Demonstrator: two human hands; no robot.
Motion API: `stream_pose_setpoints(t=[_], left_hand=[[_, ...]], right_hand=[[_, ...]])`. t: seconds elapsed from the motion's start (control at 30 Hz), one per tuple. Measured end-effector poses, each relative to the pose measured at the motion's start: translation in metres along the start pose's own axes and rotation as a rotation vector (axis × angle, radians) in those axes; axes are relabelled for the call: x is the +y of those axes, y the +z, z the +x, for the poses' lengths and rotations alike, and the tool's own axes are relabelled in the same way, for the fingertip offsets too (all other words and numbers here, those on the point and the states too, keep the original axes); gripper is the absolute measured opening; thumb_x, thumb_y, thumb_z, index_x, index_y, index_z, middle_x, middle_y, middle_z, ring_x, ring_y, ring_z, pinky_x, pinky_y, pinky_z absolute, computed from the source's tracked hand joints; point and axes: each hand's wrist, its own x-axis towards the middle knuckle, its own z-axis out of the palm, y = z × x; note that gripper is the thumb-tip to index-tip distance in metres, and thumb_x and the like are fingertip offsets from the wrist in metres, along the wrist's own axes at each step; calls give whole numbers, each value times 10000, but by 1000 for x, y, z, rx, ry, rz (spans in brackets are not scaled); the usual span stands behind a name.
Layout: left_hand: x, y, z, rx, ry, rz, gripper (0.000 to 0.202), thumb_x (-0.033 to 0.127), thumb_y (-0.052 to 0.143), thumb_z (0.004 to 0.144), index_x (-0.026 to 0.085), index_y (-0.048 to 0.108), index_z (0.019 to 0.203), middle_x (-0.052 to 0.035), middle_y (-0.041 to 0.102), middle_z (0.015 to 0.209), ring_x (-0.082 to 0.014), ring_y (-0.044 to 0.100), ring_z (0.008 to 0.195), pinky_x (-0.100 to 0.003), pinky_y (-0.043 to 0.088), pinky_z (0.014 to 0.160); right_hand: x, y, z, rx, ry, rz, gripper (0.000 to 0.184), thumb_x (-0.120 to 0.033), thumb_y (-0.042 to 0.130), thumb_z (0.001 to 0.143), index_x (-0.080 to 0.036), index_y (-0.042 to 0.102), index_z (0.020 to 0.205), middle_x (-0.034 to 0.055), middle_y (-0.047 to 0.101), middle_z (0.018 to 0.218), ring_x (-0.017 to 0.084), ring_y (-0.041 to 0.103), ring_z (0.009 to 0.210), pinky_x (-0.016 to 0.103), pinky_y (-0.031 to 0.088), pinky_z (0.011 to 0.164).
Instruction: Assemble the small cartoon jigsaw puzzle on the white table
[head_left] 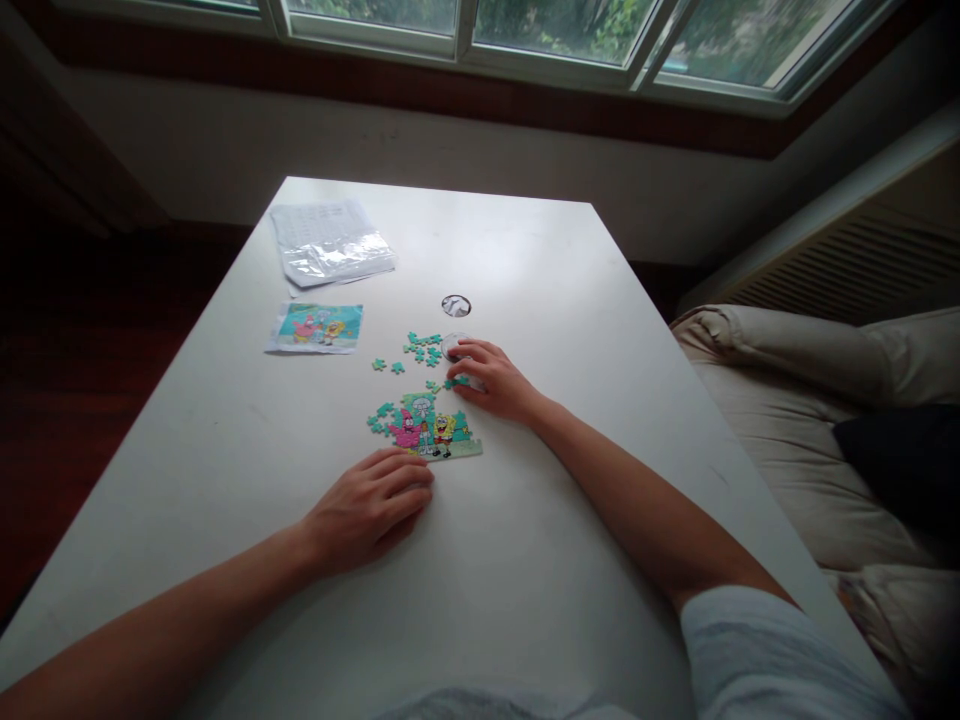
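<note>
A small, partly joined cartoon jigsaw (429, 428) lies in the middle of the white table (525, 560). Several loose teal pieces (420, 350) are scattered just beyond it. My right hand (495, 382) rests at the jigsaw's upper right, fingers curled and pinching a teal piece (459, 381). My left hand (369, 508) lies palm down just below the jigsaw's lower left edge, fingers loosely together and stretched flat, holding nothing.
A printed picture card (316, 327) lies to the left of the pieces, and a clear plastic bag on paper (330, 248) sits further back. A round hole (456, 305) marks the tabletop. A beige cushion (810, 420) is to the right, windows beyond.
</note>
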Motion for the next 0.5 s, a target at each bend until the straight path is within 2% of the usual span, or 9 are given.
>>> stream_pose_setpoints(t=[0.13, 0.37, 0.5], left_hand=[[3, 1, 1, 11, 46, -4, 179, 154, 537, 953, 179, 624, 1108, -82, 683, 1222, -218, 598, 1213, -398, 447, 1112], [2, -3, 3, 0, 49, -12, 172, 166, 513, 966, 187, 625, 1095, -81, 697, 1177, -205, 620, 1161, -370, 465, 1077], [12, 2, 3, -2, 61, -26, 171, 170, 510, 959, 189, 623, 1086, -83, 698, 1165, -191, 626, 1142, -361, 459, 1091]], right_hand=[[0, 3, 1, 6, 4, -4, 154, -294, 613, 934, -248, 697, 1054, 51, 585, 1391, 250, 429, 1409, 484, 355, 1178], [-1, 5, 2, 8, 9, 20, 155, -228, 579, 929, -233, 680, 1047, 62, 580, 1397, 249, 428, 1404, 489, 346, 1176], [0, 5, 3, -5, 16, 39, 137, -235, 575, 933, -220, 671, 1030, 72, 579, 1395, 250, 421, 1406, 495, 330, 1182]])
